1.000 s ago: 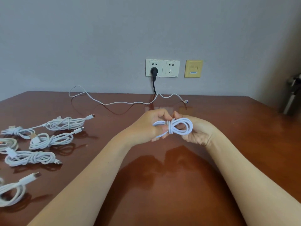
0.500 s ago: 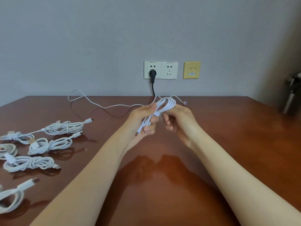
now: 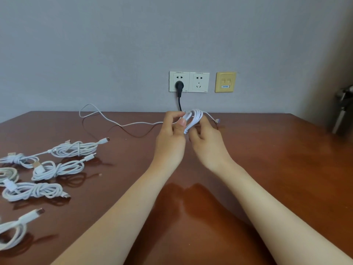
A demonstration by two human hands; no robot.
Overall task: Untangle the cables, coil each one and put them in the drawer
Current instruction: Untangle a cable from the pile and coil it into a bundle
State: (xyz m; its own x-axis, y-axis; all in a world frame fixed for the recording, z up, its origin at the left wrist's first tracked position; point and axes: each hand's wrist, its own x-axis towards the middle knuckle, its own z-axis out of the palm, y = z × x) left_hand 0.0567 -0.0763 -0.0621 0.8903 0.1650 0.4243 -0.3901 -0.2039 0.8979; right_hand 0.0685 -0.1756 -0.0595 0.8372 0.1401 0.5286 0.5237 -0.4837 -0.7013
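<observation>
Your hands have come up off the bench point(image 3: 267, 169) over the last second. The left hand point(image 3: 170, 134) pinches the white cable point(image 3: 194, 118) between thumb and forefinger near the top of the loops, and the right hand point(image 3: 205, 138) has its fingers curled in under the bundle, gripping it from below. A moment ago that bundle sat lower and lay sideways, then a loose tail hung down past your left palm. That tail isn't dangling now, so I'd say you're on the last wrap or tuck (can't see exactly where the end went, your fingers hide it).

Nearest you on the left there's one coiled cable point(image 3: 11, 230), then three more bundles point(image 3: 32, 191) further up that side, none of which has moved. Past your hands, one long uncoiled cable point(image 3: 99, 115) trails along the back edge under the wall sockets point(image 3: 189, 82).

So this one's basically done, one left to coil, and no drawer in view yet. Keep the pinch tight or the loops could spring open.
</observation>
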